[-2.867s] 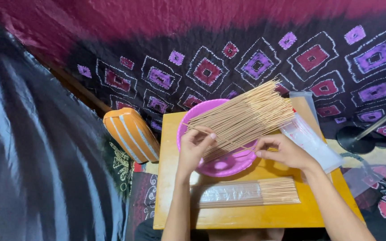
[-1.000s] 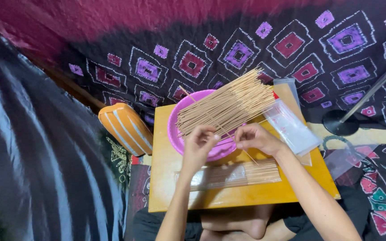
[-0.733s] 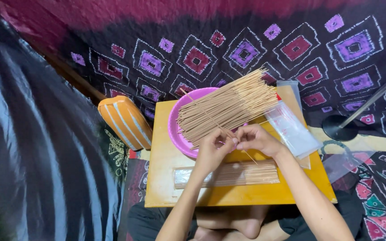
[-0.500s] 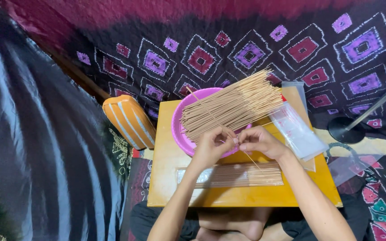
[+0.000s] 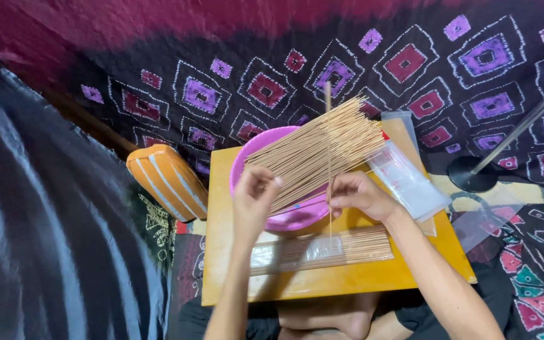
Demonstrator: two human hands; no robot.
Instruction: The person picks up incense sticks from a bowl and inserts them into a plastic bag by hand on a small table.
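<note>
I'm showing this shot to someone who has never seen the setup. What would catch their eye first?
Probably the fan of thin tan sticks lying across the pink bowl at the back of the yellow table. Next, the right hand pinching a single stick upright above the pile, with the left hand at the sticks' near ends. Behind it all hangs dark cloth with purple and red diamonds.

Pink bowl (image 5: 250,157) mostly hidden under stick bundle (image 5: 319,151); forearms cut off.
</note>
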